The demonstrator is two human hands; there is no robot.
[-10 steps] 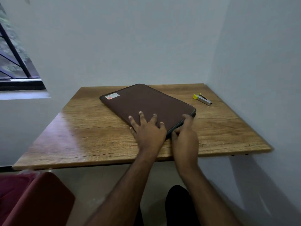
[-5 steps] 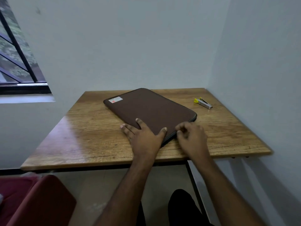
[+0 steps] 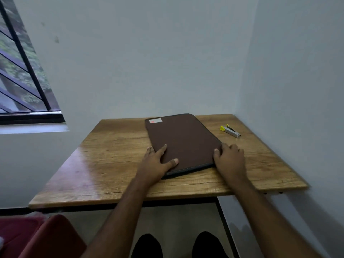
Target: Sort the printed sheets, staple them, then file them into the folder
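Note:
A closed brown zip folder [image 3: 183, 142] lies flat on the wooden table [image 3: 115, 164], its long side running away from me, a small label at its far left corner. My left hand [image 3: 155, 162] grips its near left corner, thumb and a finger on top. My right hand [image 3: 229, 158] holds its near right corner, fingers curled over the right edge. A small silver stapler with a yellow end [image 3: 230, 130] rests on the table to the right of the folder. No printed sheets are in view.
The table stands in a corner, with walls behind and on the right. A barred window [image 3: 24, 86] is at the upper left. A red chair [image 3: 42, 239] sits at the lower left, below the table's front edge.
The folder has turned from a diagonal lie to nearly straight in front of me. My left hand shifted to its near left corner, my right hand to its near right corner.

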